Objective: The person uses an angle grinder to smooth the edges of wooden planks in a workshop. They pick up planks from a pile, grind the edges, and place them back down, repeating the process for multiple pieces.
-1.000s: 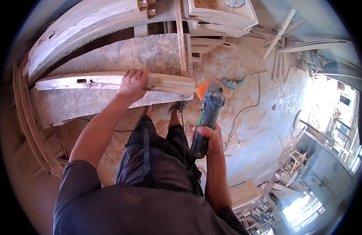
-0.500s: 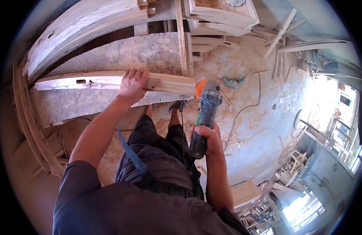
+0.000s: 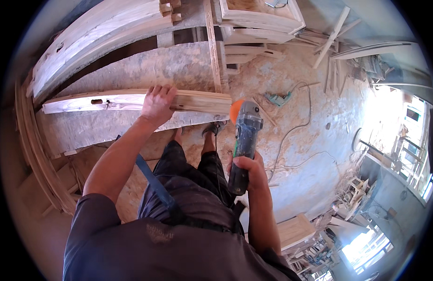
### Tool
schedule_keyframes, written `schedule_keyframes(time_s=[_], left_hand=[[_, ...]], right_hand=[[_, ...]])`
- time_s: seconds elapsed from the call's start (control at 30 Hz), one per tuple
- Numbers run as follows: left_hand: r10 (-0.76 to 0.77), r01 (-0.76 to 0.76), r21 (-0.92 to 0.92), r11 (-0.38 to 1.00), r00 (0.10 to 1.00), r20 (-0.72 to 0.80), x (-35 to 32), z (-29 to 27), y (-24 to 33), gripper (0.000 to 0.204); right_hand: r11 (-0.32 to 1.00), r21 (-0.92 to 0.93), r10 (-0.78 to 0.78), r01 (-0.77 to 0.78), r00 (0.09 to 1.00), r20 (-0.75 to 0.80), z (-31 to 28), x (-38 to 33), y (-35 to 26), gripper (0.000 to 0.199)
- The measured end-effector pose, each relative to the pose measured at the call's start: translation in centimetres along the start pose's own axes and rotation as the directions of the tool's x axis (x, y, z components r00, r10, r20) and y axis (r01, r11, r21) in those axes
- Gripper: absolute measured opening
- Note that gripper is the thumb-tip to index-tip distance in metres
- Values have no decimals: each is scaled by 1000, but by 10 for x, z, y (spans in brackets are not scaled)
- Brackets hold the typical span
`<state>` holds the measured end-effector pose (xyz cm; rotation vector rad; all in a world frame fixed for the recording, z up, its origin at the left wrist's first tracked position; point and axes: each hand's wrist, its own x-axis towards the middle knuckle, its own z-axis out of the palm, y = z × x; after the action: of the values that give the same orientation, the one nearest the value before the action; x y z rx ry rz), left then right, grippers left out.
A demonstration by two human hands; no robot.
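A long pale wooden beam [image 3: 202,101] with a slot near its left part lies across the worn workbench [image 3: 179,61]. My left hand [image 3: 158,100] is wrapped over the beam's middle, fingers over its far edge. In my right hand [image 3: 252,169] is a dark angle grinder [image 3: 247,136], gripped round its body and held upright off the bench's right end. Its orange disc [image 3: 235,110] is at the beam's right end; whether the two touch I cannot tell. A thin wooden strip [image 3: 211,47] runs away from me behind the beam.
Curved boards [image 3: 99,35] are stacked beyond the bench, and long planks [image 3: 40,159] stand at its left. A wooden drawer-like frame [image 3: 261,23] sits at the far right. On the dusty floor lie a green tool [image 3: 278,99] and a loose cable [image 3: 291,133].
The grinder has shifted slightly left and toward me with my right hand. My left hand keeps its hold on the beam. The whole view has tilted a little.
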<state>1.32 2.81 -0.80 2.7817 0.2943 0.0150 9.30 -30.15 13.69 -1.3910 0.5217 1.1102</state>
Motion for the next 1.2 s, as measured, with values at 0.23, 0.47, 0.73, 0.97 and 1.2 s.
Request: schedule_keyframes(time_s=[0.23, 0.47, 0.73, 0.97, 1.2], left_hand=[[-150, 144, 44, 989, 907, 392, 32, -26, 4, 51], [-76, 122, -13, 992, 693, 717, 85, -37, -15, 62], [-91, 144, 5, 990, 601, 794, 97, -41, -13, 81], [-108, 174, -5, 985, 633, 767, 92, -38, -10, 80], [-135, 193, 13, 981, 635, 761, 91, -45, -4, 76]], right_hand=[[986, 112, -127, 124, 992, 12, -32, -12, 16, 43], [977, 26, -212, 210, 971, 114, -21, 17, 8, 47], [988, -26, -148, 154, 978, 144, -28, 41, 8, 46], [987, -54, -140, 150, 979, 148, -23, 54, -8, 45], [985, -127, -101, 120, 985, 141, -33, 40, -16, 48]])
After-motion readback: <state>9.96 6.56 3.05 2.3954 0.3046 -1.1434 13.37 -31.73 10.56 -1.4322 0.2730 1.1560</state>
